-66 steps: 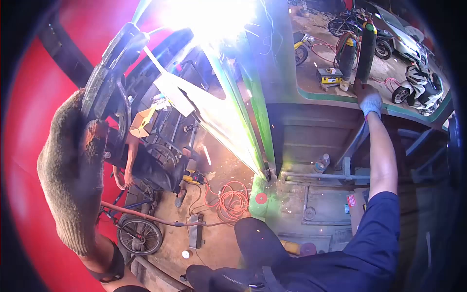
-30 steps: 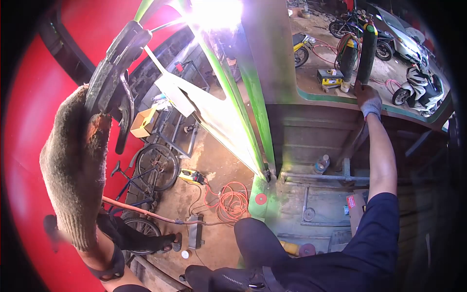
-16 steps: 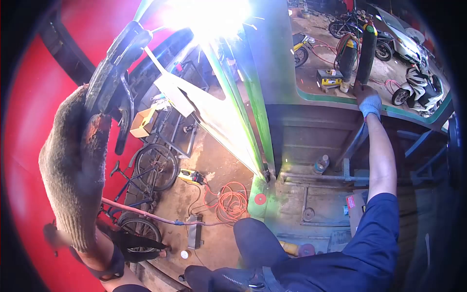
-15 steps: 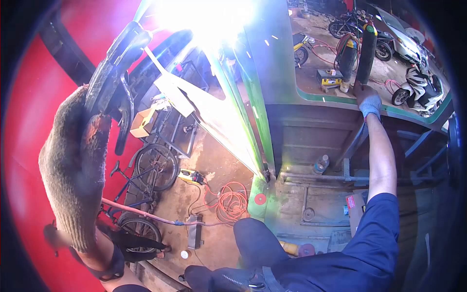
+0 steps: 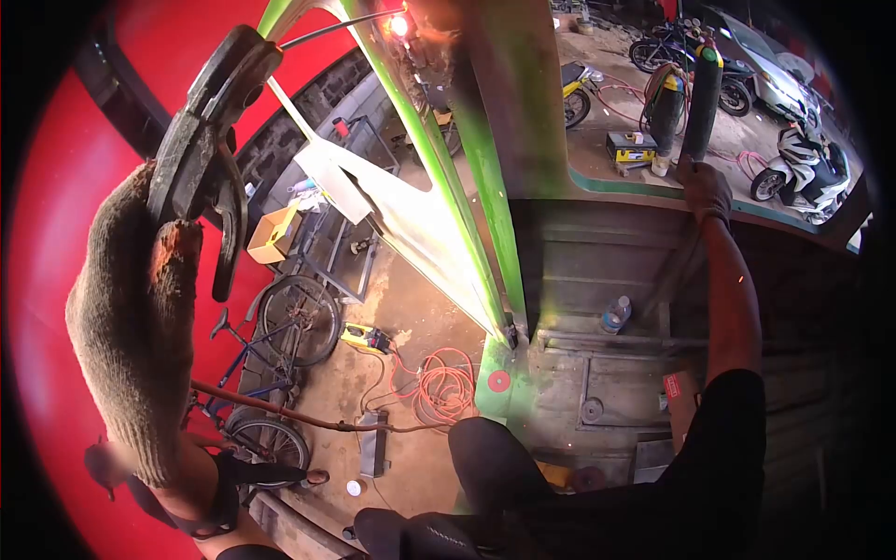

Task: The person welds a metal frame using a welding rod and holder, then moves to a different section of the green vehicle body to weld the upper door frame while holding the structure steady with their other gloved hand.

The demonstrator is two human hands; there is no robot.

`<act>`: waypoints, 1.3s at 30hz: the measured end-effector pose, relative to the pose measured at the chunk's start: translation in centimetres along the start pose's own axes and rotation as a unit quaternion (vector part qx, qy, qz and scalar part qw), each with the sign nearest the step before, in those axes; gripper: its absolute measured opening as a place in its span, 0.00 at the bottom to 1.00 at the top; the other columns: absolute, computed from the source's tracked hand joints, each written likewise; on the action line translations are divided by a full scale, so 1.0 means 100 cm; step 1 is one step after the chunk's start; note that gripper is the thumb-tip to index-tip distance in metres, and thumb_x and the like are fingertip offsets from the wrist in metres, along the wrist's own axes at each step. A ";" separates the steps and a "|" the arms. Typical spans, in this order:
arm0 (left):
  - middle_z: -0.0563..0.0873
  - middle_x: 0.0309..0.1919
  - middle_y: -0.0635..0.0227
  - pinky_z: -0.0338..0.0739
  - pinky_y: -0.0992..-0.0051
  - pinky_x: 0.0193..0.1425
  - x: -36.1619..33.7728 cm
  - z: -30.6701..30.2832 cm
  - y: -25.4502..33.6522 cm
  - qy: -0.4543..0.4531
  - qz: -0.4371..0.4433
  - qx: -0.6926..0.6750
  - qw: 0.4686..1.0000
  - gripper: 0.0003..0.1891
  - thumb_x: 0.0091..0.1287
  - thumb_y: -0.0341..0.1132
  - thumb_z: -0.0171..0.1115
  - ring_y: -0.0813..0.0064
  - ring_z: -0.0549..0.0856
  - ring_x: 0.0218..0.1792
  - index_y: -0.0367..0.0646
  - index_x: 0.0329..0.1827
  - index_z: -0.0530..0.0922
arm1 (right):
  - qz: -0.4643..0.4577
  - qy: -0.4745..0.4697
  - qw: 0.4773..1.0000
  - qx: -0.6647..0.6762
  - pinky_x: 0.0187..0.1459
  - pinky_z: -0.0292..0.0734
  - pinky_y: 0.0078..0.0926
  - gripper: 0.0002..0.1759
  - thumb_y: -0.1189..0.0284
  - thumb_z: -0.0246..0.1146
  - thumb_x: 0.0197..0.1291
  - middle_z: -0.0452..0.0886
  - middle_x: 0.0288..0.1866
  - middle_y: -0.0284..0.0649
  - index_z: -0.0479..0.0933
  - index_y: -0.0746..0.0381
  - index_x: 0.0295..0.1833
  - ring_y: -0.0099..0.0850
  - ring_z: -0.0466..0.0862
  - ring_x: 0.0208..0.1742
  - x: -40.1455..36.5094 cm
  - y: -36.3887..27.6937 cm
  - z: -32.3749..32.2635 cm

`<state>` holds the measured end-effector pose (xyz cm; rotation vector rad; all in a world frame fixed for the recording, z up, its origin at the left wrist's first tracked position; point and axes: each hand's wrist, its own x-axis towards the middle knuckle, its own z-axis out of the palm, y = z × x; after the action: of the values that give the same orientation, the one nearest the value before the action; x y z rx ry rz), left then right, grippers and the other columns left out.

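My left hand [image 5: 135, 308], in a knitted work glove with a reddish worn patch, is closed around a dark welding electrode holder [image 5: 201, 121]. A thin electrode [image 5: 341, 29] reaches from its jaw toward a green metal post [image 5: 411, 112]. Near the rod's tip a small orange-red spot glows against the panel at the top. At the right, my gloved right hand [image 5: 707, 193] grips the green-edged window frame [image 5: 635, 190] of the metal body. White glare lies on a pale panel [image 5: 401, 210] between the hands.
Below are a bicycle [image 5: 299, 322], coiled orange cable [image 5: 443, 387], a yellow machine [image 5: 366, 338] and a grey box [image 5: 373, 443]. Another person [image 5: 187, 481] is at lower left. A bottle [image 5: 616, 315] stands inside the body. Gas cylinders [image 5: 702, 103] and motorcycles [image 5: 807, 173] stand beyond the window.
The blinding white arc has shrunk to a small orange-red glow, leaving the scene darker and the electrode visible. My left hand has shifted slightly left with the holder; my right hand stays put.
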<state>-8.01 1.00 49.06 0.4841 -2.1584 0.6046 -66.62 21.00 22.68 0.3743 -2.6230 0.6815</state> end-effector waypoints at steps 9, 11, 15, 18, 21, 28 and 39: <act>0.91 0.45 0.55 0.85 0.66 0.50 0.003 -0.003 0.009 -0.036 -0.072 0.022 0.997 0.20 0.71 0.31 0.70 0.59 0.93 0.46 0.44 0.66 0.80 | 0.009 -0.016 1.000 0.002 0.55 0.79 0.54 0.32 0.42 0.52 0.73 0.88 0.46 0.57 0.89 0.57 0.47 0.57 0.87 0.52 -0.002 -0.003 -0.004; 0.91 0.46 0.55 0.86 0.66 0.51 0.002 -0.003 0.004 -0.034 -0.048 0.022 0.998 0.21 0.70 0.31 0.71 0.58 0.93 0.47 0.44 0.66 0.79 | 0.011 -0.014 1.000 0.005 0.55 0.79 0.54 0.32 0.42 0.52 0.73 0.88 0.46 0.56 0.89 0.57 0.47 0.57 0.87 0.52 -0.003 -0.004 -0.005; 0.91 0.48 0.56 0.86 0.66 0.51 0.003 -0.001 0.004 -0.032 -0.037 0.046 0.998 0.21 0.69 0.30 0.72 0.60 0.93 0.48 0.43 0.65 0.80 | 0.010 -0.008 1.000 0.003 0.54 0.79 0.54 0.31 0.42 0.52 0.73 0.88 0.46 0.56 0.89 0.57 0.46 0.57 0.87 0.52 -0.003 -0.004 -0.004; 0.92 0.48 0.56 0.86 0.67 0.52 0.005 0.000 0.006 -0.037 -0.045 0.036 0.998 0.22 0.69 0.30 0.72 0.61 0.93 0.48 0.43 0.65 0.80 | 0.011 -0.011 1.000 0.005 0.55 0.79 0.54 0.32 0.42 0.52 0.73 0.88 0.46 0.56 0.89 0.57 0.45 0.56 0.87 0.52 -0.005 -0.005 -0.007; 0.92 0.48 0.56 0.86 0.67 0.52 0.004 0.001 0.003 -0.041 -0.048 0.025 0.998 0.22 0.68 0.31 0.72 0.62 0.93 0.48 0.43 0.65 0.80 | 0.013 -0.031 0.999 -0.010 0.56 0.79 0.54 0.33 0.41 0.50 0.74 0.88 0.47 0.56 0.89 0.57 0.47 0.56 0.87 0.53 -0.002 -0.005 -0.007; 0.92 0.48 0.56 0.85 0.68 0.51 0.005 0.001 0.008 -0.039 -0.048 0.012 0.998 0.21 0.70 0.31 0.72 0.62 0.93 0.47 0.43 0.65 0.80 | 0.010 -0.036 0.999 -0.008 0.57 0.79 0.53 0.33 0.41 0.50 0.75 0.87 0.48 0.58 0.88 0.58 0.49 0.57 0.86 0.54 -0.007 -0.008 -0.013; 0.92 0.47 0.58 0.83 0.70 0.54 0.005 0.000 0.012 -0.050 -0.072 -0.020 0.996 0.20 0.74 0.33 0.69 0.72 0.91 0.48 0.40 0.66 0.80 | 0.035 -0.072 0.996 -0.024 0.62 0.79 0.52 0.35 0.41 0.47 0.76 0.87 0.56 0.57 0.87 0.59 0.55 0.55 0.86 0.59 -0.001 -0.008 -0.012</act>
<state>-8.96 1.86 49.20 0.6541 -2.2019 0.4666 -65.92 20.96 23.92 0.3301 -2.7959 0.6329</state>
